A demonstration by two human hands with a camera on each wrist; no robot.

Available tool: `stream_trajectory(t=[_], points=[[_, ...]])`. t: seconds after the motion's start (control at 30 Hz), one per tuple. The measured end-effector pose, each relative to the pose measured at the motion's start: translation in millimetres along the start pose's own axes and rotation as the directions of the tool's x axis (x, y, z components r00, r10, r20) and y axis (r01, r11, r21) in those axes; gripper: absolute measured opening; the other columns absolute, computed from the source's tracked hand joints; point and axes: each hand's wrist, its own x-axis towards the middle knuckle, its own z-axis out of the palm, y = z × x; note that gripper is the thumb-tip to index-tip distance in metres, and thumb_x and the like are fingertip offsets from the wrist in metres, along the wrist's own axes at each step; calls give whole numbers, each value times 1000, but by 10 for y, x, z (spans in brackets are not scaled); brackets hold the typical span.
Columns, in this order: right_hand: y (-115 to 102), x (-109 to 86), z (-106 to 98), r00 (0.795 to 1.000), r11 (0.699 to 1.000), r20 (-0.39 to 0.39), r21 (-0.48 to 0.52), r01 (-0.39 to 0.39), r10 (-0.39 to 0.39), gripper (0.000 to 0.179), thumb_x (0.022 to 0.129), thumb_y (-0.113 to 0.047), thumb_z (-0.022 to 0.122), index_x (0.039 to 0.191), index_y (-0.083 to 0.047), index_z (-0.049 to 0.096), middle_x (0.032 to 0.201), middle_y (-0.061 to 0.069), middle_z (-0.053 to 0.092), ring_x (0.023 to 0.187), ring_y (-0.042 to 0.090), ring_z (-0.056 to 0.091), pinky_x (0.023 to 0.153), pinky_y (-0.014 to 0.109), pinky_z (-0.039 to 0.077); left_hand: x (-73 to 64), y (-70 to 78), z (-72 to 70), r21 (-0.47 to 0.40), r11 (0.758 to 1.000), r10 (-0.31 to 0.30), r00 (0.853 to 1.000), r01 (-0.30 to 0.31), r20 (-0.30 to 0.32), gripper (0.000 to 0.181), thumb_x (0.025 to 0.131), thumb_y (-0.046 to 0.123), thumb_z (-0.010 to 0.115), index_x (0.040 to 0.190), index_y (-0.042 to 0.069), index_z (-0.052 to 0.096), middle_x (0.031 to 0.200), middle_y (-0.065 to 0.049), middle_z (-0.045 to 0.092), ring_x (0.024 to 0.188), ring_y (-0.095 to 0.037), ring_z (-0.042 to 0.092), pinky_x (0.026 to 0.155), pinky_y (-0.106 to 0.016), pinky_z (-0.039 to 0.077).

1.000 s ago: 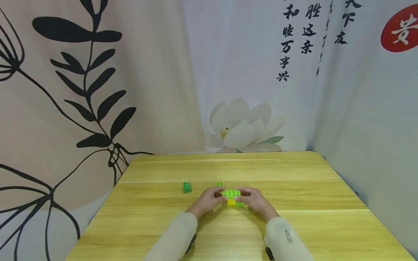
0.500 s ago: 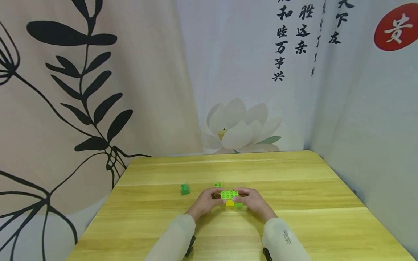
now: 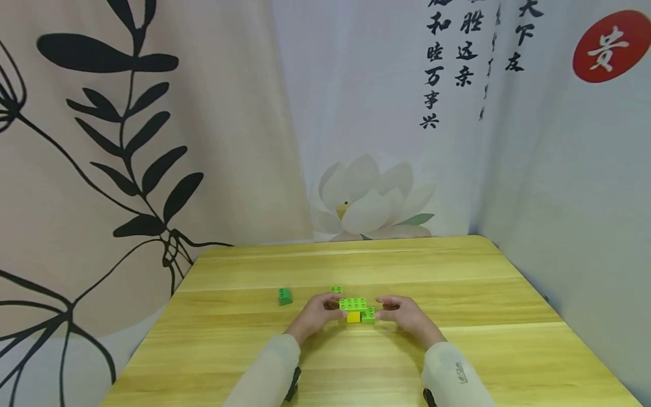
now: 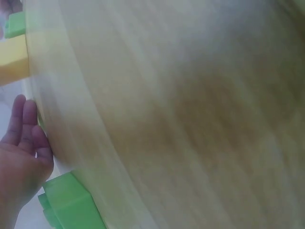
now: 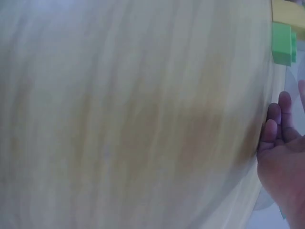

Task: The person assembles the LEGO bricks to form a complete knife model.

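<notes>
A long light green toy brick (image 3: 352, 304) with studs sits on top of a yellow brick (image 3: 353, 317). Right beside the yellow one is a smaller light green brick (image 3: 368, 315), also visible in the right wrist view as a green brick (image 5: 282, 44). My left hand (image 3: 318, 314) pinches the left end of the long brick, thumb in front and fingers behind; its other fingers look loose in the left wrist view. My right hand (image 3: 408, 317) is apart from the stack on the right, fingers relaxed, holding nothing, thumb near the smaller brick.
Behind the left hand stands another light green brick (image 3: 336, 289), partly hidden. Farther left lies a darker green brick (image 3: 285, 297). All rest on a wooden table (image 3: 458, 362), with a printed curtain (image 3: 244, 141) behind and at the sides.
My right hand has let go of the long brick and moved right, uncovering the smaller light green brick. The left hand stays at the stack. The head view has shifted slightly.
</notes>
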Motion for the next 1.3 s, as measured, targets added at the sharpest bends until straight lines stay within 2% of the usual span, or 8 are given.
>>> stream_trajectory(t=[0.13,0.4,0.63,0.87,1.1,1.3], points=[[4,0,10,1000,1000,3,-6,-7,7,48,86,-20,78,131,-10,64,132,16,59,123,35,52,100,51,44,4,-17,-11,-19,1000,-2,1000,2,-6,40,89,18,77,126,10,65,107,-6,63,95,-20,58,84,-38,49],[-12,29,77,999,997,-9,-65,40,-41,45,83,-16,81,125,-8,68,119,9,61,107,25,54,93,46,47,28,-54,-12,-49,999,-4,1000,4,-8,40,88,18,78,125,10,66,106,-6,64,96,-20,59,85,-39,50],[-1,75,101,999,994,-16,-97,50,-51,44,82,-15,82,123,-5,69,124,15,59,110,30,54,94,47,45,35,-42,-1,-51,999,-4,1000,3,-19,42,88,18,77,127,8,65,108,-6,64,97,-20,59,87,-40,50],[14,87,114,998,989,-28,-144,46,-50,40,81,-15,83,118,-9,72,120,12,60,108,29,55,94,50,45,23,-19,12,-46,999,-4,1000,3,-21,45,88,19,77,129,6,63,108,-7,64,98,-22,59,86,-40,49],[23,60,95,999,988,-23,-151,33,-37,37,82,-16,81,118,-10,72,119,8,62,107,27,56,93,49,46,1,-11,19,-56,998,-8,1000,7,-26,45,89,19,76,130,6,62,108,-8,63,97,-22,58,84,-38,49],[3,28,45,999,995,-26,-102,21,-24,38,83,-11,80,119,-5,70,109,5,66,98,21,59,85,39,51,-10,-26,4,-60,998,-4,1000,2,-26,44,90,18,75,130,5,62,109,-8,61,97,-22,58,84,-38,50]])
